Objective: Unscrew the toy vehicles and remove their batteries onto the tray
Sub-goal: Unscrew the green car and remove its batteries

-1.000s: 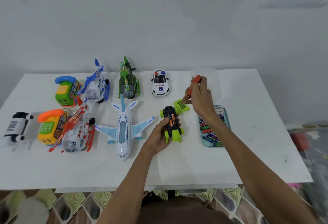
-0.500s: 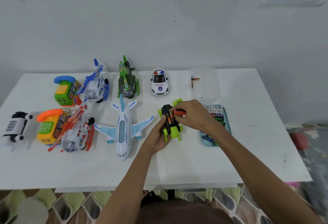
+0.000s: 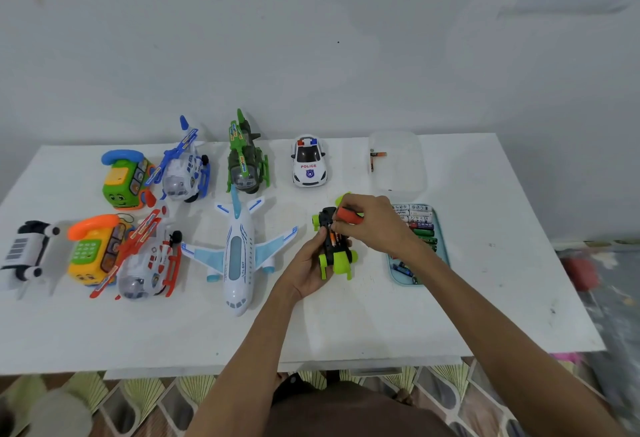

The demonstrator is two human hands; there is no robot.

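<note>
Mid-frame, left hand gripping upturned black-and-lime toy buggy; right hand clutching orange-handled screwdriver, fingering exposed batteries; teal tray likely next.

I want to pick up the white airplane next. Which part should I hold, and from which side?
Probably the fuselage of the white airplane, between wings and nose, taken from above across both flanks. It lies flat, nose toward you; there the body is bare, while wings and upright tail fin obstruct farther back.
</note>
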